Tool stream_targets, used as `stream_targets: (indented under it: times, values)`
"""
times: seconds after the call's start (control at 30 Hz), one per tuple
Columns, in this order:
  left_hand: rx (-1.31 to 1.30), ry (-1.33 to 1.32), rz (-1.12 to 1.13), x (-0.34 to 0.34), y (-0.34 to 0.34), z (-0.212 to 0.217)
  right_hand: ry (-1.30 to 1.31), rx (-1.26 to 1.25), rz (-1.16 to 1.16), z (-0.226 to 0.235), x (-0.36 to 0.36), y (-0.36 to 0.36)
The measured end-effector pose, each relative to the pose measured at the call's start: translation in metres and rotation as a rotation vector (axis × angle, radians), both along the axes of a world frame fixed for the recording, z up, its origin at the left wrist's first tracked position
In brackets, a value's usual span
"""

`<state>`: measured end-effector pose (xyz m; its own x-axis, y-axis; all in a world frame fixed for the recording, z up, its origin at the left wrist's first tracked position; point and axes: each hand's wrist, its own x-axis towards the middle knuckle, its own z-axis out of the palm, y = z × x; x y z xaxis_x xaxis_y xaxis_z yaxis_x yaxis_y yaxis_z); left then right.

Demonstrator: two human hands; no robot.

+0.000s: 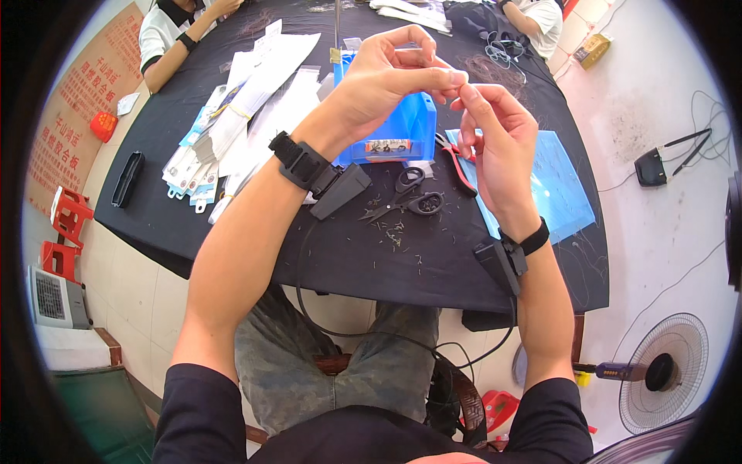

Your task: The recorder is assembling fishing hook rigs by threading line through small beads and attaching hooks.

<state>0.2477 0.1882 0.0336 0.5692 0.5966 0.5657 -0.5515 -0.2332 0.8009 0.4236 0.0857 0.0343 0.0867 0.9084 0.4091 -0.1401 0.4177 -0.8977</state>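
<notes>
Both hands raised at frame center: left hand (pixel 390 77) and right hand (pixel 495 135) fingertips pinched together, held item too small to tell; blue bin (pixel 410 127), scissors (pixel 410 193) below on surface (pixel 348 255).

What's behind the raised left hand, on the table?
The blue bin sits behind the left hand, which covers its upper part and inside. Its front label shows; scissors lie nearer.
</notes>
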Motion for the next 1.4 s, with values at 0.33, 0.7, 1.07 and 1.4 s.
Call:
stream_targets:
  times: [0.33,0.7,1.07,1.4]
  values:
    - [-0.06,-0.026,-0.001,0.0007,0.0011,-0.0006,0.066,-0.045,0.02,0.0012,0.0025,0.0008]
    - [0.01,-0.007,0.036,0.0009,-0.0003,0.0004,0.048,-0.096,0.035,0.0013,0.0013,-0.0003]
    - [0.026,0.036,0.074,0.0012,-0.0003,-0.0014,0.065,-0.081,0.022,0.0002,-0.0008,-0.0008]
    - [-0.012,0.003,0.058,0.0007,0.0012,-0.0022,0.002,-0.059,0.022,-0.0019,-0.0001,0.0003]
